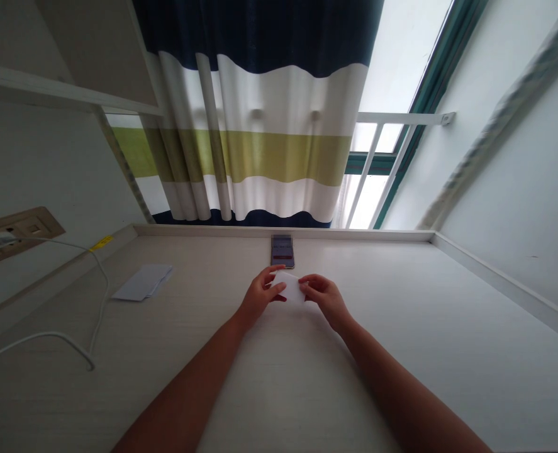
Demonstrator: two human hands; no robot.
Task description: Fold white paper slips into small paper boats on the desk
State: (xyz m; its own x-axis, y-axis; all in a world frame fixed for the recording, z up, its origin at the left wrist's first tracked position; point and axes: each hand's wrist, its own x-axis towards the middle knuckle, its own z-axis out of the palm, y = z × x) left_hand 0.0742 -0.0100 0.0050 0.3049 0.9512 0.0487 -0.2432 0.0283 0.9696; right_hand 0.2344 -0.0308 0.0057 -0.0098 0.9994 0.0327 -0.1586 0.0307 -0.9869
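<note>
We observe the left hand (261, 294) and right hand (323, 297), fingers (275, 290) closed on opposite edges of a white card (289, 287), just beside a smartphone (282, 250) on the tabletop (424, 296).

- Bright daylight is let in by the window (401, 56) at the top right.
- The striped curtain (269, 132) is lit from behind.
- Only soft, faint shadows are seen on the desk (415, 296).
- Straight edges are bent near the sides of the picture.
- The strip on the right wall (509, 113) is blurred.
</note>
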